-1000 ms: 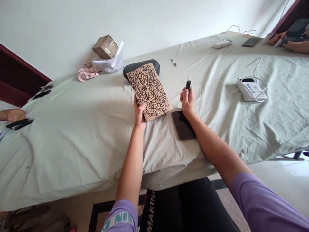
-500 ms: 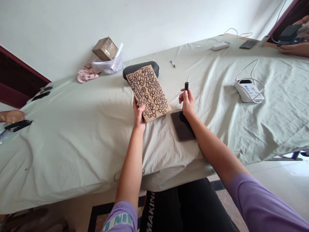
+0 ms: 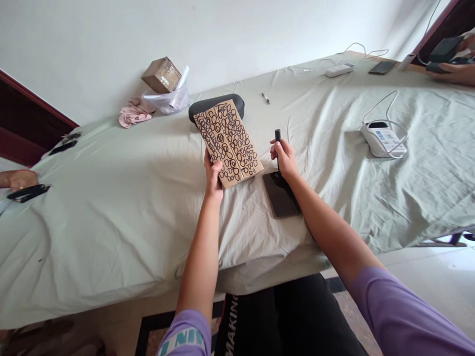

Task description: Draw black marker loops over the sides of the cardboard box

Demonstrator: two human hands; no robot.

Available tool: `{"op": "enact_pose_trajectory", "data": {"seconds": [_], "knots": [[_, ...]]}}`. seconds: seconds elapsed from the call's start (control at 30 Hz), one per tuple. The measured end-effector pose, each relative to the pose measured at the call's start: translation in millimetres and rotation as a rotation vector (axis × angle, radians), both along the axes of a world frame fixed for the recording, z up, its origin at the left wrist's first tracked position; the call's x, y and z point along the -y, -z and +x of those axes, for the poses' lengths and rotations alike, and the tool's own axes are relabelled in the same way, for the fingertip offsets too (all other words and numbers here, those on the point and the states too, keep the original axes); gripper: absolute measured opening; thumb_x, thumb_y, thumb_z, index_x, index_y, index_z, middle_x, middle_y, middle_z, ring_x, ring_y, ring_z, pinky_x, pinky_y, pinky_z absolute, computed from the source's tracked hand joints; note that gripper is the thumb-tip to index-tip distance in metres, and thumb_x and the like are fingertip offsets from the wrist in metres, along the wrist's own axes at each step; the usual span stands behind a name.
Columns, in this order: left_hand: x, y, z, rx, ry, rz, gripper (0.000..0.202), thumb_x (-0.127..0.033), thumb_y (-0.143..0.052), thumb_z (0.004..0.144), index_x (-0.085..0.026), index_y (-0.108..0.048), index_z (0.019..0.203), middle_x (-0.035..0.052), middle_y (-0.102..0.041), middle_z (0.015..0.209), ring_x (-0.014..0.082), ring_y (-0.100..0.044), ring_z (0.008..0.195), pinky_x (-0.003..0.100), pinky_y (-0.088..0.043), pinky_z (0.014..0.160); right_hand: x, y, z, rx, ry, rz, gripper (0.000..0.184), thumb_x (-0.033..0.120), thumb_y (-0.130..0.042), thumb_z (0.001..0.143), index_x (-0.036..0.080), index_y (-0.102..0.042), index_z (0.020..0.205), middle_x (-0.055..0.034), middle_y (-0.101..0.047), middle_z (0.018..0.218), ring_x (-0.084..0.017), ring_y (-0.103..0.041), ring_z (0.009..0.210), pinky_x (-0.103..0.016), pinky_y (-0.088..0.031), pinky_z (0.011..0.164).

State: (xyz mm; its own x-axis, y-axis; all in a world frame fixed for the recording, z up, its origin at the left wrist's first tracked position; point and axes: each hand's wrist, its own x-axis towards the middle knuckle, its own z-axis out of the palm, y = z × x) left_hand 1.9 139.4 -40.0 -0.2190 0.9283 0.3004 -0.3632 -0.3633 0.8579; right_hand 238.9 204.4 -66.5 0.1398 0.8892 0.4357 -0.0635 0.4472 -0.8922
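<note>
My left hand (image 3: 213,175) grips the lower left edge of a flat cardboard box (image 3: 230,143), thumb on its top face. Dark hand-drawn loops cover that face, on both sides of a lengthwise seam. The box is tilted, and its far end overlaps a black oval case (image 3: 237,103) lying behind it. To the right of the box, my right hand (image 3: 285,157) is closed around a black marker (image 3: 277,134) held upright. Just below that hand a dark tablet or large phone (image 3: 280,198) lies on the cloth, partly covered by my wrist.
A wrinkled pale green cloth (image 3: 111,207) covers the table. At the back stand a small carton (image 3: 162,75) in a plastic bag (image 3: 172,101) and a pink cloth (image 3: 134,112). A pen (image 3: 265,98) and a white corded device (image 3: 384,139) lie rightward. Other people's hands (image 3: 20,180) show at both sides.
My right hand has shifted slightly left toward the box, and the marker shows a bit lower and further left. My left hand and the box stay put.
</note>
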Motion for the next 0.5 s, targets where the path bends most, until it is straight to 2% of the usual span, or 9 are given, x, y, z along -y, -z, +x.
{"op": "enact_pose_trajectory", "data": {"seconds": [0.1, 0.17, 0.3, 0.5], "knots": [[1, -0.9, 0, 0.017, 0.011, 0.004, 0.089, -0.059, -0.083, 0.072, -0.038, -0.056, 0.154, 0.0041, -0.060, 0.165, 0.0326, -0.053, 0.157, 0.046, -0.050, 0.125, 5, -4.2, 1, 0.011, -0.010, -0.030, 0.043, 0.069, -0.066, 0.094, 0.027, -0.062, 0.087, 0.0042, -0.054, 0.069, -0.014, -0.053, 0.061, -0.031, -0.048, 0.064], [3, -3.3, 1, 0.013, 0.015, 0.001, 0.088, -0.059, -0.083, 0.072, -0.038, -0.057, 0.154, 0.0037, -0.060, 0.165, 0.0327, -0.052, 0.158, 0.046, -0.050, 0.126, 8, -7.9, 1, 0.002, -0.008, -0.065, 0.039, 0.066, -0.067, 0.091, 0.027, -0.060, 0.088, 0.0046, -0.056, 0.070, -0.014, -0.053, 0.060, -0.031, -0.048, 0.063], [9, -9.0, 3, -0.005, 0.013, 0.004, 0.086, -0.061, -0.084, 0.073, -0.039, -0.059, 0.152, 0.0031, -0.059, 0.166, 0.0332, -0.050, 0.160, 0.045, -0.049, 0.127, 9, -15.8, 2, -0.040, -0.002, -0.104, 0.049, 0.077, -0.062, 0.090, 0.029, -0.058, 0.102, 0.0048, -0.058, 0.073, -0.014, -0.052, 0.057, -0.031, -0.045, 0.057], [10, -8.7, 3, 0.025, 0.038, 0.015, 0.083, -0.058, -0.085, 0.074, -0.039, -0.060, 0.151, 0.0031, -0.060, 0.164, 0.0340, -0.050, 0.159, 0.046, -0.049, 0.127, 6, -24.2, 3, -0.085, 0.036, -0.089, 0.072, 0.097, -0.048, 0.089, 0.027, -0.048, 0.070, 0.0028, -0.041, 0.063, -0.013, -0.038, 0.052, -0.030, -0.031, 0.046]]}}
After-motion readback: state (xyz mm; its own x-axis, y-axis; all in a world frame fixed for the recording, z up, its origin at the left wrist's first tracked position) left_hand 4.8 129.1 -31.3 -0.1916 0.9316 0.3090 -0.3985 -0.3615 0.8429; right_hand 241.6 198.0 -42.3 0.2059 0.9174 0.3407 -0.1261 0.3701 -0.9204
